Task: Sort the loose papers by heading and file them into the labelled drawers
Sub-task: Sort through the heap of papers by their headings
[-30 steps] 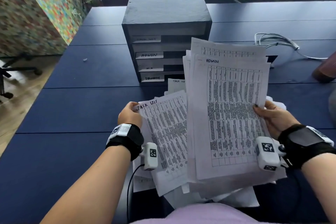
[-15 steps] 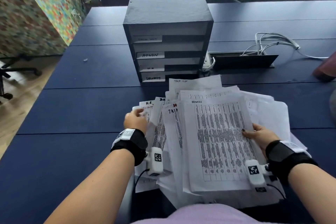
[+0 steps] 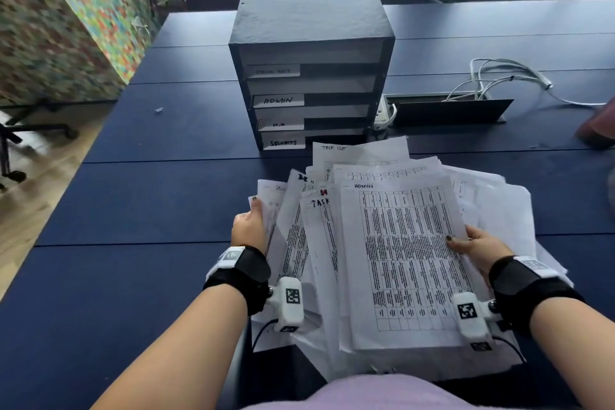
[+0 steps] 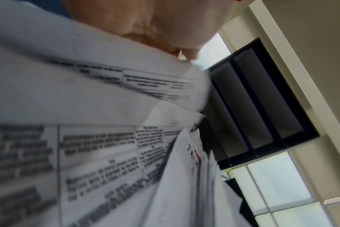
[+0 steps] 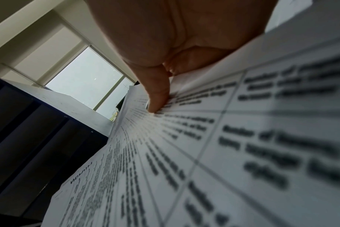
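Head view: both hands, left point(image 3: 249, 226) and right point(image 3: 479, 246), pinching thin printed paper sheets point(image 3: 399, 260); boxy drawers point(image 3: 309, 93) beyond.

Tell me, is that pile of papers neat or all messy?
Messy. The papers are fanned out crookedly, with corners and headings poking out at different angles, while the left hand and right hand hold the sides.
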A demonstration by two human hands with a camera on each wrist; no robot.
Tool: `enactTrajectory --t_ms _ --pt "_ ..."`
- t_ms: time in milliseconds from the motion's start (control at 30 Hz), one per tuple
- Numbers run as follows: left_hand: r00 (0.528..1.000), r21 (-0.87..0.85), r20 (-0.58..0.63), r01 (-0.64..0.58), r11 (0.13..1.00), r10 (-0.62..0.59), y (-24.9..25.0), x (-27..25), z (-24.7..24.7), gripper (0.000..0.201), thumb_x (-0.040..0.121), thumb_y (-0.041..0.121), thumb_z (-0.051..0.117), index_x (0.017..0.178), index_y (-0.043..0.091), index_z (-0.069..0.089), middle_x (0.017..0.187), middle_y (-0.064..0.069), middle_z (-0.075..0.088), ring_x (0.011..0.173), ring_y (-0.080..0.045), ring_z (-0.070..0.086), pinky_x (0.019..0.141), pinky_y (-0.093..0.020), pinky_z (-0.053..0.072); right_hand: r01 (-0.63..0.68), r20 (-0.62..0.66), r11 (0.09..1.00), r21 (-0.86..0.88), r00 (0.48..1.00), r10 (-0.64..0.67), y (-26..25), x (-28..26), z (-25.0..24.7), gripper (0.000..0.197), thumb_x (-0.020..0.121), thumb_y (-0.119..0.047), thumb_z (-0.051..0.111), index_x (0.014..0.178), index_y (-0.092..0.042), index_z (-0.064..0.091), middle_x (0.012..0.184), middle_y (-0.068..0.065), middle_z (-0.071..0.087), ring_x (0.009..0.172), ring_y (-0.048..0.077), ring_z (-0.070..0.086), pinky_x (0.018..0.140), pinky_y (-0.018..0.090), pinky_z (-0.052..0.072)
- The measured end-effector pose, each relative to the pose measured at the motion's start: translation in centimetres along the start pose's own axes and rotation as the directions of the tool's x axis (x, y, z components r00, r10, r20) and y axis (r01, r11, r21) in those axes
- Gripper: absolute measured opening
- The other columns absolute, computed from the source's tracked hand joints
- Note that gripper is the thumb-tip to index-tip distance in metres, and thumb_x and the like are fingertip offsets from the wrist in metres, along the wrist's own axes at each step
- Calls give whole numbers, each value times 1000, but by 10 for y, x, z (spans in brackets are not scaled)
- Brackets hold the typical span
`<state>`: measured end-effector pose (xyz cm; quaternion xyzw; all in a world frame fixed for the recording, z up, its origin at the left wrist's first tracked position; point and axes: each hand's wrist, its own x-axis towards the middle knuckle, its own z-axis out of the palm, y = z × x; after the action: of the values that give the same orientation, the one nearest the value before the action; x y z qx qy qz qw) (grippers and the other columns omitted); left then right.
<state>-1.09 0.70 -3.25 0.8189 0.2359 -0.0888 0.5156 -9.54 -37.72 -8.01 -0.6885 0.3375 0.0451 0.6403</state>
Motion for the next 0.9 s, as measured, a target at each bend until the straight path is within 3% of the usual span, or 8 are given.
enactTrajectory --t_ms 100,167,267,367,533,667,800,900 --pt "995 -101 102 -5 995 15 0 -8 8 68 98 56 16 87 24 75 108 -3 55 103 -23 51 95 -31 37 18 -4 1000 -24 1000 -18 3 2 -2 25 85 9 54 100 -10 59 56 -13 67 49 -2 61 52 12 50" --pt "991 -29 128 -18 999 21 -4 -5 13 51 96 52 32 80 27 74 106 -4 61 102 -24 55 93 -27 40 23 -3 999 -46 1000 -23 5 5 -5 23 84 7 55 94 -13 61 59 -12 69 51 -1 61 54 13 50" --pt "1000 119 14 12 993 -14 -2 -7 16 19 85 47 58 83 30 66 119 -8 56 114 -30 49 98 -41 44 32 3 996 -86 999 -32 10 10 -8 21 83 4 59 93 -14 63 71 -5 71 54 3 62 58 17 51" --pt "997 131 -34 72 989 -68 1 -10 16 48 78 46 68 118 22 56 132 -9 44 124 -28 41 104 -42 39 38 0 994 -99 999 -38 12 9 -9 19 83 3 60 88 -15 64 69 -5 71 56 4 63 60 20 52" --pt "994 44 -22 110 993 -109 3 -3 7 64 77 36 72 132 17 44 127 -7 53 113 -27 54 94 -36 45 43 8 993 -108 999 -42 10 5 -8 19 84 1 59 83 -18 64 63 -10 70 56 3 62 59 18 51" --pt "992 -65 122 50 997 -42 8 -15 7 33 90 45 55 105 17 65 88 -2 67 73 -18 63 63 -19 49 48 9 994 -102 999 -48 8 3 -8 18 85 -1 59 84 -19 65 64 -11 70 56 2 62 58 19 52" --pt "959 -194 281 86 977 -28 12 -28 23 59 86 73 22 86 44 73 100 -3 71 97 -26 64 97 -41 47 54 9 991 -123 999 -53 9 4 -9 17 85 -3 60 88 -19 64 64 -12 70 57 2 63 60 19 52" --pt "973 -161 231 19 987 18 17 -25 22 45 97 50 35 76 36 73 90 0 69 85 -21 59 84 -30 47 57 9 992 -115 998 -56 10 4 -8 19 85 -2 60 96 -17 63 65 -12 71 57 3 63 59 19 52"
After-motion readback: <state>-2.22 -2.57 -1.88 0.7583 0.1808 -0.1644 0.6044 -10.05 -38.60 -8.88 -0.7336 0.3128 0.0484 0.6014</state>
